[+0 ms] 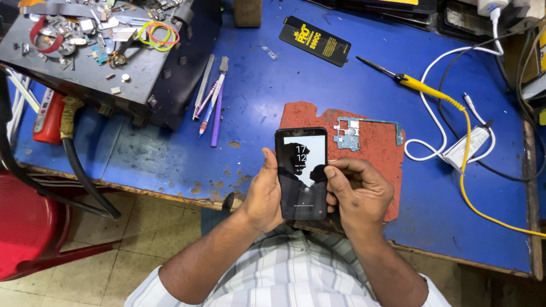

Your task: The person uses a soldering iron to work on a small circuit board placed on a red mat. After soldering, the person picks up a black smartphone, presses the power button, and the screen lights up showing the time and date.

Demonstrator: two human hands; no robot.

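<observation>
A black smartphone (301, 170) with its screen lit is held upright over the front edge of the blue table (443, 187). My left hand (263, 196) grips its left side and lower back. My right hand (355, 190) holds the right edge, with the thumb laid across the screen's right side. Just beyond the phone lies a worn red mat (375, 145) carrying a bare blue-green circuit board (355, 132).
Tweezers, pens and a purple tool (211, 99) lie left of the mat. A grey tray of small parts and rubber bands (96, 40) fills the far left. A yellow-handled soldering iron (409, 82), white charger cables (443, 136) and a black package (315, 41) lie right and beyond. A red chair (34, 227) stands at left.
</observation>
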